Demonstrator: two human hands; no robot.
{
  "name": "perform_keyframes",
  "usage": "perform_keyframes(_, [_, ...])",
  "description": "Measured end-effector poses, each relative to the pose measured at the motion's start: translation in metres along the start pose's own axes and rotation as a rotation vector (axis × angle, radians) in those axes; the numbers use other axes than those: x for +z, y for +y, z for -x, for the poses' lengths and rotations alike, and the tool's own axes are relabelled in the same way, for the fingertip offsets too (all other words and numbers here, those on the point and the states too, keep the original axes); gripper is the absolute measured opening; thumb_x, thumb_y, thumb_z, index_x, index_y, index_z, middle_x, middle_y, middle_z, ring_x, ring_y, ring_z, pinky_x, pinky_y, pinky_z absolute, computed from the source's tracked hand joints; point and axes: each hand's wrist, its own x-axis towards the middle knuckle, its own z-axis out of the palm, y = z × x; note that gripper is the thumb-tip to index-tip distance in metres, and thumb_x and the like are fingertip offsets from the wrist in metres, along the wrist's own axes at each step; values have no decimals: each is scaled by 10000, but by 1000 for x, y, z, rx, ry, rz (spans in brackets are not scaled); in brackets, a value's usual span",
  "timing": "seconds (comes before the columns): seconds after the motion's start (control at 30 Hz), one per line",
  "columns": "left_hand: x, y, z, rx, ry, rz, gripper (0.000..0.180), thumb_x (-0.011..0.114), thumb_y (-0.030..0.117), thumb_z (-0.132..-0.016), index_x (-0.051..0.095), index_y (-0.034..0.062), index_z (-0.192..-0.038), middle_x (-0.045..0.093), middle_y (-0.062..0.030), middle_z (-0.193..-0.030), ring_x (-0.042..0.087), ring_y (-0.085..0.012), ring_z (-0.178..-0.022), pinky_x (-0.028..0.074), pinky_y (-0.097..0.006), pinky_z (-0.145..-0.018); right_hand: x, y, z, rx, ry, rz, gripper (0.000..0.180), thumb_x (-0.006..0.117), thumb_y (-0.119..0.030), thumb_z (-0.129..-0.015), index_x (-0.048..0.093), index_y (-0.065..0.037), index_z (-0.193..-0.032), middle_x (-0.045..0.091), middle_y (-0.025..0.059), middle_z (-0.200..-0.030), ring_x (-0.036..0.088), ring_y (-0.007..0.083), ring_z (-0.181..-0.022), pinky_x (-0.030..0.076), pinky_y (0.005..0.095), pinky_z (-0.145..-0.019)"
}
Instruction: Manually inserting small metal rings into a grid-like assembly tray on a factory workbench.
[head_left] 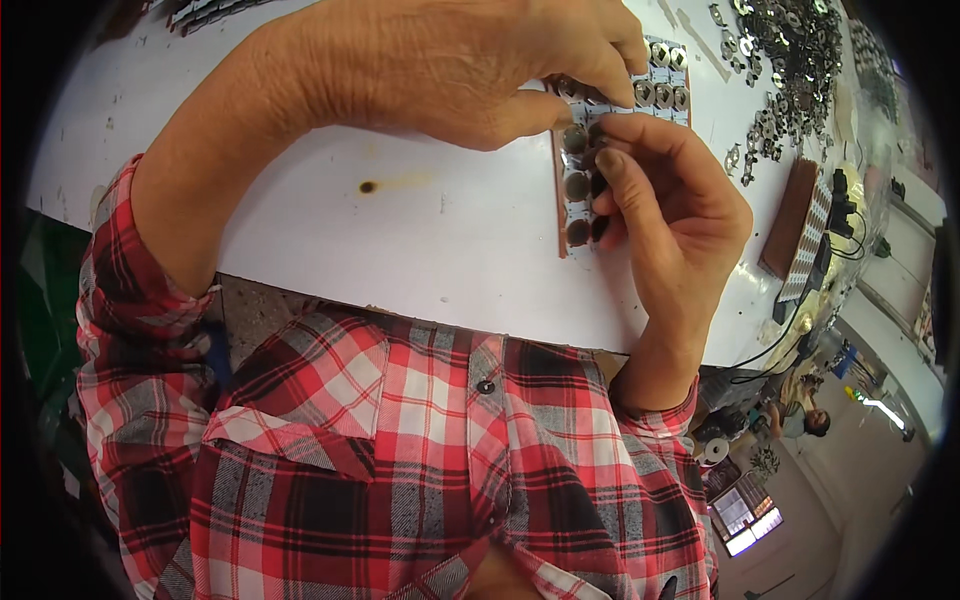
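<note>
A flat panel [562,222] with a brown edge lies on the white table, carrying rows of round pieces. Dark discs [577,187] fill its near left rows, while shiny metal clips [660,95] sit in the far rows. My left hand [470,70] reaches over the panel's far left part, thumb and fingers apart, tips on or just above it. My right hand [680,195] is at the panel's right side, thumb and index finger bent close together over the discs. Whatever is between those fingertips is too small or hidden to make out. Both hands cover part of the panel.
A heap of loose metal clips [790,70] spreads over the table's far right. Right of my right hand, another panel of round pieces [805,240] leans by a brown block [790,215], near black cables [845,210]. A dark burn spot [368,187] marks the table. Another person [800,415] is in the background.
</note>
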Motion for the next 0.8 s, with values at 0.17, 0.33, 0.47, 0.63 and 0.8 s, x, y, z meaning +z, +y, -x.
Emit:
perform_keyframes(0.17, [2,-1,2,54,45,-89,234,747,15,-784,739,-5,-1017,720,-146,-1102,631,-277,-994,513,-387,-840,-6,4,-1,-107,-87,139,135,653,64,-965,705,33,-1085,690,17,-900,610,41,-730,483,188,-624])
perform_keyframes(0.33, [3,-3,3,-12,26,44,226,751,13,-786,741,5,-1011,721,-128,-1084,625,-267,-981,509,-386,-826,-2,4,-4,-48,-2,53,137,699,-10,-973,726,13,-1105,716,1,-884,531,-7,-641,381,153,-536])
perform_keyframes(0.47, [-1,5,4,17,47,-34,222,758,18,-783,742,7,-1004,720,-119,-1064,620,-260,-971,504,-384,-818,1,8,-5,-137,-14,123,143,698,-11,-976,723,13,-1114,721,0,-899,521,-14,-644,378,148,-549])
perform_keyframes(0.63, [-10,22,3,-27,-2,-192,207,762,25,-786,743,3,-991,721,-117,-1062,619,-259,-978,504,-385,-819,4,9,-4,-133,21,61,158,692,2,-978,711,28,-1133,730,19,-942,633,31,-778,471,160,-648])
perform_keyframes(0.8, [4,-1,1,13,58,35,176,752,17,-797,748,-2,-972,722,-131,-1068,621,-262,-968,509,-386,-836,5,16,-1,-214,15,201,157,692,29,-969,706,38,-1126,731,28,-952,668,61,-848,511,179,-728])
